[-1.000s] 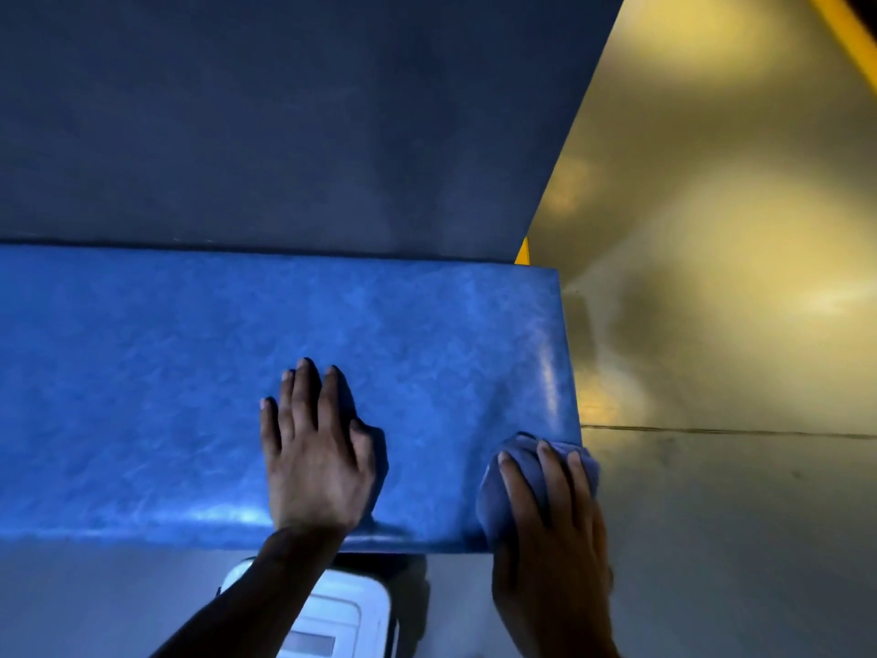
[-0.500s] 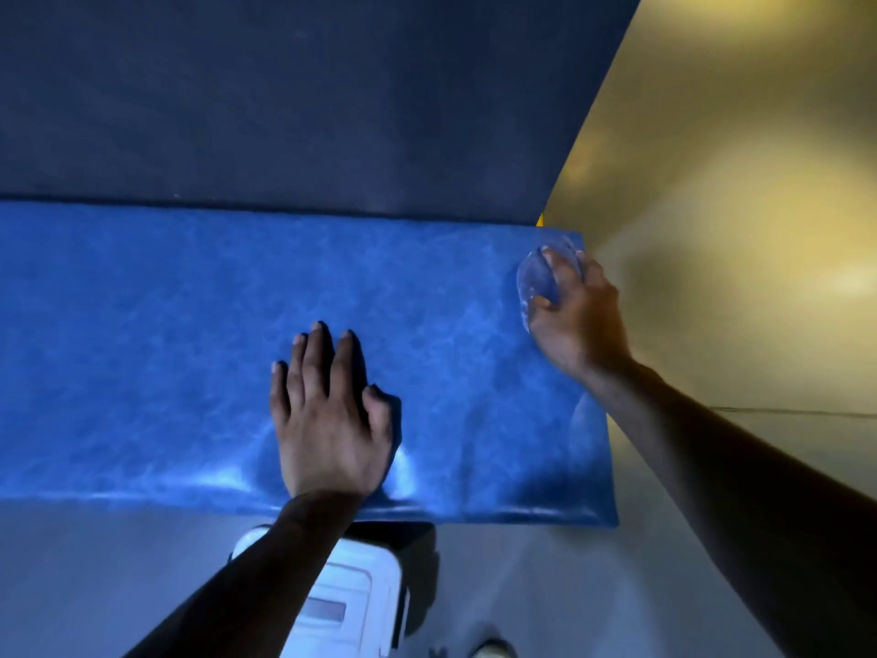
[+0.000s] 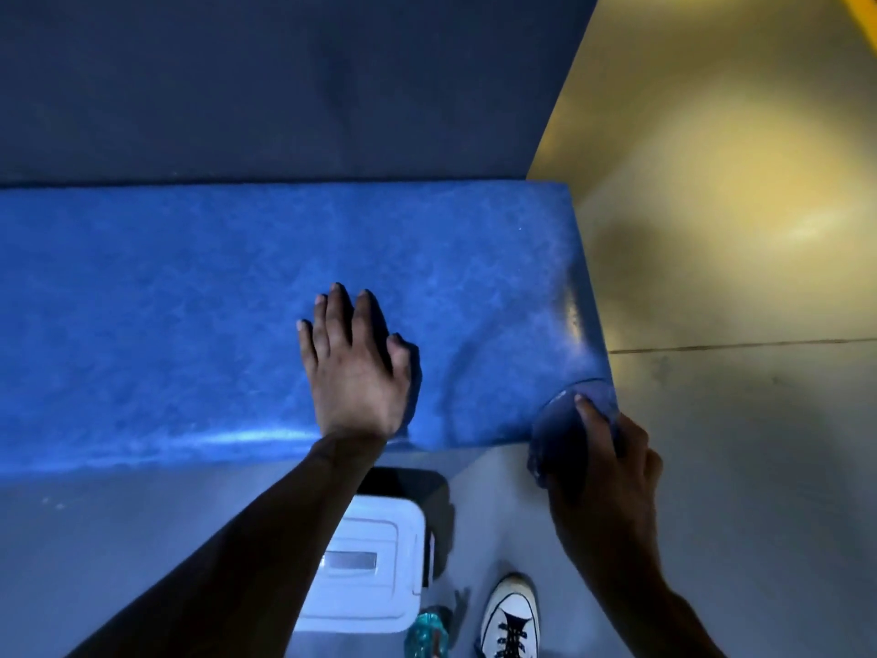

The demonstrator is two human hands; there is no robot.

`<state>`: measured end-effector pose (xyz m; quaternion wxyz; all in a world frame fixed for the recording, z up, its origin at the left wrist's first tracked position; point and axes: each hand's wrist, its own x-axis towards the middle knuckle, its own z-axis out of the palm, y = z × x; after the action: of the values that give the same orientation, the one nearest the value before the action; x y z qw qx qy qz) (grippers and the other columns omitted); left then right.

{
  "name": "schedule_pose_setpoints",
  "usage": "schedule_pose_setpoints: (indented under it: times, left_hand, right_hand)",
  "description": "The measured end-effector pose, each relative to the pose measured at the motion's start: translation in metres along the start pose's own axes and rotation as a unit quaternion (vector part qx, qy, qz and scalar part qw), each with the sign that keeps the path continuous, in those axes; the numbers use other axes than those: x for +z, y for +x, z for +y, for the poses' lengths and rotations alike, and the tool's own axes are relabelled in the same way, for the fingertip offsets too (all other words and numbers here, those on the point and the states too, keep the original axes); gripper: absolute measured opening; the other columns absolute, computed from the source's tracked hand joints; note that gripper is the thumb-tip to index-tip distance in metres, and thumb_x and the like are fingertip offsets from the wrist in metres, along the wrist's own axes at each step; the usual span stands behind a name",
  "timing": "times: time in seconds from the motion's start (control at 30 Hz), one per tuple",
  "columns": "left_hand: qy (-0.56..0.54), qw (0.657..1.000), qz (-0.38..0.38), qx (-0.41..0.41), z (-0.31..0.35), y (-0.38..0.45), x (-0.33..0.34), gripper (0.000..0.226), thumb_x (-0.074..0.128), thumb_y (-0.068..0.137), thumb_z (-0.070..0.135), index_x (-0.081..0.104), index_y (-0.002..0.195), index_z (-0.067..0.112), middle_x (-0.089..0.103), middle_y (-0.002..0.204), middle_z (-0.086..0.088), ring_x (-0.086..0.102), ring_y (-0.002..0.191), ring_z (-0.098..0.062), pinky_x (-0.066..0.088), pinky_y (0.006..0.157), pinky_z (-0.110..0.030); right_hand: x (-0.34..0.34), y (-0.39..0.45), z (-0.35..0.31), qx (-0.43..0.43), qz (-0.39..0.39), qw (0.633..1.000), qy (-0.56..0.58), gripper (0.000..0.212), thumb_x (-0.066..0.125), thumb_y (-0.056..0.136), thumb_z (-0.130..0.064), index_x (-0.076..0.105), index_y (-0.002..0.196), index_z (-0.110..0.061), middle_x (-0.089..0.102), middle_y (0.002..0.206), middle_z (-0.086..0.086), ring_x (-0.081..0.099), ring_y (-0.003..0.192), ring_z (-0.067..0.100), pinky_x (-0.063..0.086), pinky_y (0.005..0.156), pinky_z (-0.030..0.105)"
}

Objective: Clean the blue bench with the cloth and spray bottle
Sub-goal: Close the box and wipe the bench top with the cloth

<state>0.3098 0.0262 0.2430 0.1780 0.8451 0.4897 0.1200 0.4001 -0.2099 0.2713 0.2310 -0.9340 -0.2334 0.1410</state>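
The blue bench (image 3: 190, 325) stretched wide across the view, and the left hand (image 3: 353, 368) lay flat on it with straight fingers, holding nothing, likely to prop the person up. The right hand (image 3: 602, 460) gripped the bunched cloth (image 3: 564, 420) at the bench's near right corner, probably to wipe that edge. A greenish bottle (image 3: 424, 631), maybe the spray, stood on the floor by a white shoe (image 3: 510, 615).

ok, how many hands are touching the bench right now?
2. Left hand lies flat mid-seat on the blue bench; right hand holds the cloth at its near right corner.
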Motion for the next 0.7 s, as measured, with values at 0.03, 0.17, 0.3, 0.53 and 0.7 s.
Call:
schedule_pose_setpoints:
  times: [0.03, 0.17, 0.3, 0.53, 0.7]
  left_hand:
    - [-0.013, 1.0, -0.018, 0.014, -0.003, -0.001, -0.006, 0.064, 0.041, 0.094, 0.039, 0.042, 0.152, 0.01, 0.029, 0.166, -0.02, 0.02, 0.156, -0.036, 0.008, 0.128, -0.052]
    - [-0.028, 0.988, -0.123, 0.09, -0.03, -0.008, -0.035, 0.058, 0.059, 0.093, 0.029, 0.048, 0.147, 0.011, 0.031, 0.164, -0.017, 0.027, 0.152, -0.038, 0.019, 0.126, -0.049]
    - [-0.123, 0.967, -0.179, 0.132, -0.054, -0.036, -0.071, 0.042, 0.064, 0.091, 0.011, 0.065, 0.134, 0.011, 0.05, 0.153, -0.011, 0.046, 0.142, -0.03, 0.036, 0.12, -0.035]
    - [-0.4, 0.848, -0.343, -0.058, -0.099, -0.145, -0.107, 0.023, 0.07, 0.095, 0.015, 0.071, 0.117, 0.021, 0.075, 0.107, 0.006, 0.073, 0.099, -0.012, 0.057, 0.08, -0.026]
    - [-0.486, 0.751, -0.383, -0.232, -0.121, -0.199, -0.116, 0.02, 0.074, 0.092, 0.013, 0.07, 0.106, 0.025, 0.078, 0.096, 0.002, 0.072, 0.091, -0.017, 0.058, 0.087, -0.043]
  right_hand:
    - [-0.001, -0.009, -0.001, 0.029, -0.015, 0.999, 0.043, 0.074, 0.081, 0.078, -0.01, 0.047, 0.143, -0.023, 0.041, 0.136, 0.007, 0.046, 0.118, 0.028, 0.044, 0.093, 0.015]
    - [-0.001, -0.045, -0.019, 0.049, -0.039, 0.993, 0.096, 0.049, 0.077, 0.084, -0.019, 0.054, 0.126, -0.032, 0.05, 0.111, -0.005, 0.049, 0.096, 0.008, 0.038, 0.073, -0.002]
    - [0.013, -0.078, -0.047, 0.1, -0.063, 0.986, 0.121, 0.033, 0.075, 0.082, -0.033, 0.057, 0.11, -0.03, 0.065, 0.101, -0.004, 0.061, 0.093, 0.016, 0.05, 0.078, 0.032]
    - [0.049, -0.146, -0.111, 0.146, -0.033, 0.93, 0.335, 0.029, 0.074, 0.088, -0.02, 0.065, 0.098, -0.046, 0.073, 0.086, -0.025, 0.068, 0.079, -0.01, 0.056, 0.07, 0.015]
    - [0.075, -0.177, -0.125, 0.162, -0.087, 0.885, 0.427, 0.029, 0.058, 0.092, -0.002, 0.068, 0.113, -0.019, 0.074, 0.111, -0.001, 0.069, 0.11, 0.019, 0.054, 0.091, 0.036]
